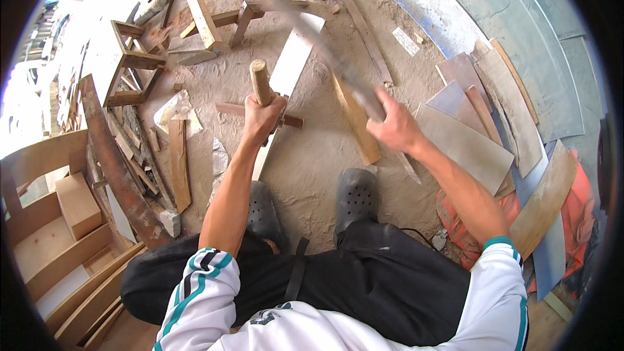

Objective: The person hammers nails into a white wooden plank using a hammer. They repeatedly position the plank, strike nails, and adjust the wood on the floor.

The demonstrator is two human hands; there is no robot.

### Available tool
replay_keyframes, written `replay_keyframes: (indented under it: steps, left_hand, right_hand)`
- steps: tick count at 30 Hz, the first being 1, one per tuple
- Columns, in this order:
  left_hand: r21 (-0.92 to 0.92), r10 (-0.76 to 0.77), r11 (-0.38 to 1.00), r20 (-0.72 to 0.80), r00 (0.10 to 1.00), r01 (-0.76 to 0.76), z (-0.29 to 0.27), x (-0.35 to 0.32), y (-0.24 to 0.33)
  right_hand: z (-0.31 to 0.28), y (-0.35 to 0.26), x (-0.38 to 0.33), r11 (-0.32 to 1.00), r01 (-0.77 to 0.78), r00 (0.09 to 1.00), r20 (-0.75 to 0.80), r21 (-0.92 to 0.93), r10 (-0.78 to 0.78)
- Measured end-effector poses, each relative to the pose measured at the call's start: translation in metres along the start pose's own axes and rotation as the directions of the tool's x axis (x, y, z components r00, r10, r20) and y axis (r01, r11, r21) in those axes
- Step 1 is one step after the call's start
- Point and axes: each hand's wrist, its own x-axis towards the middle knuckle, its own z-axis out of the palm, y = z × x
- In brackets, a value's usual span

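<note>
My left hand [264, 117] is wrapped round a tool with a thick round wooden handle [260, 81]. The handle stands up above the fist; the tool's lower end is mostly hidden by the hand. Beneath it lies a long white strip of board [296, 55], crossed by a short brown wooden batten [294, 121]. My right hand [395, 125] grips one end of a long grey-brown bar [338, 65], blurred along its length. The bar slants up and left, its far end raised over the ground, apart from the wooden handle in this view.
A wooden plank [359, 123] lies ahead of my right shoe [357, 198]. Flat panels [465, 143] and an orange sheet [582, 201] are at right. Wooden frames [135, 62], a rusty curved strip [110, 156] and a pale wooden piece of furniture [49, 234] stand at left.
</note>
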Motion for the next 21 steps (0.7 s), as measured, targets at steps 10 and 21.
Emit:
replay_keyframes:
  steps: [10,21]
  left_hand:
    - [-0.113,-0.042,0.992,0.061,0.997,0.049,-0.009,0.004,0.007]
    - [-0.171,0.064,0.984,0.143,0.988,-0.039,-0.011,0.024,0.056]
  right_hand:
    - [0.013,-0.007,0.012,0.958,-0.197,0.967,-0.119,0.21,0.225]
    - [-0.001,0.006,0.028,0.983,-0.07,0.954,-0.299,-0.17,0.016]
